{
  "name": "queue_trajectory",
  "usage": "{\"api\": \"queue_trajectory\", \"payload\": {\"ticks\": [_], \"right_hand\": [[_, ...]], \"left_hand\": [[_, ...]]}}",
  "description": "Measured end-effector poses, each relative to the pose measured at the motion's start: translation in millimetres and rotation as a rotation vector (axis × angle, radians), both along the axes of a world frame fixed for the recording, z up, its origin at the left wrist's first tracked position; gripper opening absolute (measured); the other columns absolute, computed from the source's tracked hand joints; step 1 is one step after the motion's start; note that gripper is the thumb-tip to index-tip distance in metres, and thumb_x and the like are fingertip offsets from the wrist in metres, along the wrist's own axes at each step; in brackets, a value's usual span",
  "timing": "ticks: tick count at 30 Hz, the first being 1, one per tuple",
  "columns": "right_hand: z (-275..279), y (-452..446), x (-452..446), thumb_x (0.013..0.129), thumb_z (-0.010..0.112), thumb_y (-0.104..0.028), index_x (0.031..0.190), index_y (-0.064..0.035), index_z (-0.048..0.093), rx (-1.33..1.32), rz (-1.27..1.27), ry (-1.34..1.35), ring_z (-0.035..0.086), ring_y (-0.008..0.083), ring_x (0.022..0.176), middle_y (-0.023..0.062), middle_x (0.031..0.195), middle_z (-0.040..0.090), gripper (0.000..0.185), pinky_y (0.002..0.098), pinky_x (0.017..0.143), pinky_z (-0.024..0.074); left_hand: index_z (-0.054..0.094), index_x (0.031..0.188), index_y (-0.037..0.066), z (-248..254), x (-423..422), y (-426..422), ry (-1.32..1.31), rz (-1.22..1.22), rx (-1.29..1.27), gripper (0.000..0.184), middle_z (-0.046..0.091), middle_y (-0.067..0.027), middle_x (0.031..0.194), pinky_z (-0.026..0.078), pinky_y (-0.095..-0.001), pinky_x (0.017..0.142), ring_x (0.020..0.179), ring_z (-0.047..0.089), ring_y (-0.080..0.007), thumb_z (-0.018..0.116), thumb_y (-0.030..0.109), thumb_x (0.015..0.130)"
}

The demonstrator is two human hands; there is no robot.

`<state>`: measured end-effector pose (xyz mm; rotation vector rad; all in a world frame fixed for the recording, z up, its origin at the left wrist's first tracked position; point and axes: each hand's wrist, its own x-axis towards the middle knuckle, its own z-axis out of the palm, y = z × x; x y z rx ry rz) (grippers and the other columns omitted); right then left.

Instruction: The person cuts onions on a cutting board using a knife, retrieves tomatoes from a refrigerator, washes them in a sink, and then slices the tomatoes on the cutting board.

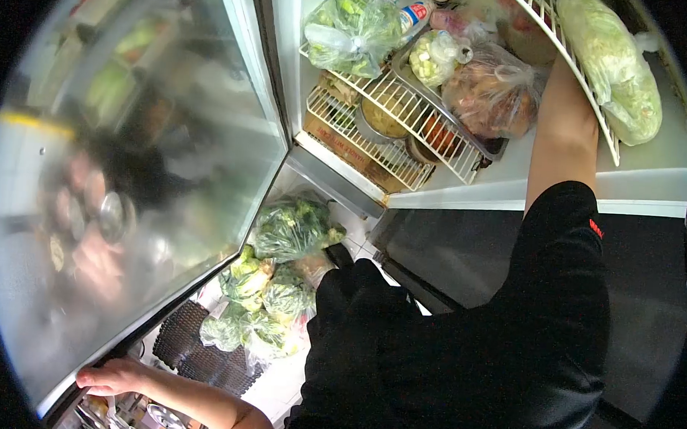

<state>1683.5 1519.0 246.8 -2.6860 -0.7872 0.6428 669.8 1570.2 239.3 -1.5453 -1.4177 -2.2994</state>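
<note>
At the lower left, my left hand [114, 377] is closed round the edge of the open glass refrigerator door [170, 153]. My right forearm [565, 132] reaches into the refrigerator beneath the upper wire shelf [590, 87]; the hand itself is hidden there, so I cannot see what it touches. Beside that forearm lies a clear plastic bag of brownish-orange food [493, 91]. A long bag of pale green vegetables [614, 65] rests on the upper shelf. Farther left are a small bag of chopped pale pieces [435, 57] and a bag of leafy greens [355, 31].
Lower wire racks [409, 118] hold a metal pot of yellowish food [382, 113] and a container of red food [439, 134]. Several bags of green vegetables [267, 288] lie on the floor between the door and my body, near a black perforated mat [192, 342].
</note>
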Motion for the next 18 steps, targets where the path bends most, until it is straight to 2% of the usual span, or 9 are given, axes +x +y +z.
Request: {"api": "queue_trajectory", "payload": {"ticks": [2, 4, 6, 9, 11, 15, 16, 17, 18], "right_hand": [[3.1, 21.1, -12.6, 0.092, 0.076, -0.044, 0.124, -0.0126, 0.071, 0.028, 0.026, 0.068, 0.063, 0.0108, 0.064, 0.0013, 0.086, 0.072, 0.045, 0.0277, 0.047, 0.0463], [-5.3, 37.0, -17.5, 0.092, 0.076, -0.045, 0.124, -0.0127, 0.071, 0.038, 0.026, 0.148, 0.063, 0.0106, 0.064, 0.0012, 0.087, 0.072, 0.045, 0.0275, 0.047, 0.0462], [-32.6, 45.7, -15.0, 0.092, 0.076, -0.045, 0.124, -0.0128, 0.070, 0.066, -0.015, 0.239, 0.063, 0.0105, 0.064, 0.0012, 0.087, 0.072, 0.046, 0.0273, 0.046, 0.0460], [-51.7, 51.2, -26.8, 0.092, 0.076, -0.045, 0.125, -0.0129, 0.070, 0.070, -0.063, 0.277, 0.063, 0.0103, 0.064, 0.0011, 0.087, 0.072, 0.046, 0.0271, 0.046, 0.0458], [-54.7, 41.6, -41.2, 0.094, 0.074, -0.046, 0.137, -0.0162, 0.064, 0.224, 0.034, 0.308, 0.064, 0.0093, 0.067, 0.0000, 0.100, 0.073, 0.053, 0.0227, 0.046, 0.0444], [-29.5, 15.7, -87.4, 0.095, 0.074, -0.041, 0.142, -0.0180, 0.061, 0.303, 0.120, 0.281, 0.065, 0.0088, 0.069, -0.0008, 0.111, 0.071, 0.053, 0.0221, 0.046, 0.0437], [-29.3, 12.0, -92.7, 0.096, 0.072, -0.037, 0.143, -0.0192, 0.060, 0.414, 0.156, 0.318, 0.065, 0.0086, 0.070, -0.0013, 0.111, 0.071, 0.052, 0.0215, 0.046, 0.0431], [-28.7, 8.9, -95.1, 0.097, 0.071, -0.033, 0.145, -0.0204, 0.060, 0.527, 0.193, 0.356, 0.064, 0.0084, 0.070, -0.0018, 0.111, 0.071, 0.051, 0.0210, 0.046, 0.0424], [-25.6, 8.3, -94.2, 0.097, 0.071, -0.033, 0.145, -0.0204, 0.060, 0.533, 0.193, 0.355, 0.064, 0.0084, 0.070, -0.0018, 0.111, 0.071, 0.051, 0.0210, 0.046, 0.0424]], "left_hand": [[0.058, 0.118, -0.002, -8.2, -15.6, 1.6, -0.011, 0.028, -0.016, 0.044, 0.065, -0.0141, 0.114, 0.053, -0.0438, 0.097, 0.104, 0.064, -0.0252, 0.058, 0.041, 0.108], [0.058, 0.123, -0.003, -1.9, 4.7, -0.1, -0.044, 0.035, -0.018, 0.047, 0.065, -0.0162, 0.120, 0.052, -0.0446, 0.100, 0.107, 0.064, -0.0262, 0.059, 0.041, 0.107], [0.056, 0.130, -0.005, -7.8, -11.4, 3.6, -0.033, 0.023, -0.010, 0.050, 0.063, -0.0191, 0.130, 0.050, -0.0451, 0.105, 0.115, 0.062, -0.0269, 0.060, 0.040, 0.107], [0.057, 0.131, -0.004, -9.2, -16.1, 3.3, -0.013, -0.021, 0.020, 0.049, 0.063, -0.0179, 0.130, 0.050, -0.0449, 0.106, 0.115, 0.062, -0.0265, 0.059, 0.039, 0.108], [0.058, 0.130, -0.004, -14.4, -30.4, 4.2, -0.039, -0.020, -0.025, 0.048, 0.064, -0.0172, 0.130, 0.049, -0.0446, 0.106, 0.115, 0.062, -0.0252, 0.060, 0.038, 0.107], [0.059, 0.126, -0.003, 4.7, 11.2, 4.7, -0.019, -0.044, 0.048, 0.045, 0.065, -0.0154, 0.125, 0.050, -0.0423, 0.105, 0.112, 0.062, -0.0223, 0.062, 0.037, 0.106], [0.059, 0.126, -0.003, 2.9, 8.0, 6.2, -0.021, -0.048, 0.052, 0.045, 0.065, -0.0154, 0.125, 0.050, -0.0423, 0.105, 0.112, 0.062, -0.0223, 0.062, 0.037, 0.106], [0.055, 0.135, -0.004, 0.9, 3.5, 8.0, -0.056, -0.037, 0.000, 0.053, 0.062, -0.0173, 0.132, 0.050, -0.0429, 0.105, 0.115, 0.061, -0.0238, 0.062, 0.040, 0.106], [0.050, 0.143, -0.004, 0.2, 0.4, 7.9, -0.090, -0.025, -0.052, 0.061, 0.059, -0.0193, 0.140, 0.050, -0.0435, 0.105, 0.119, 0.060, -0.0254, 0.061, 0.043, 0.106]]}}
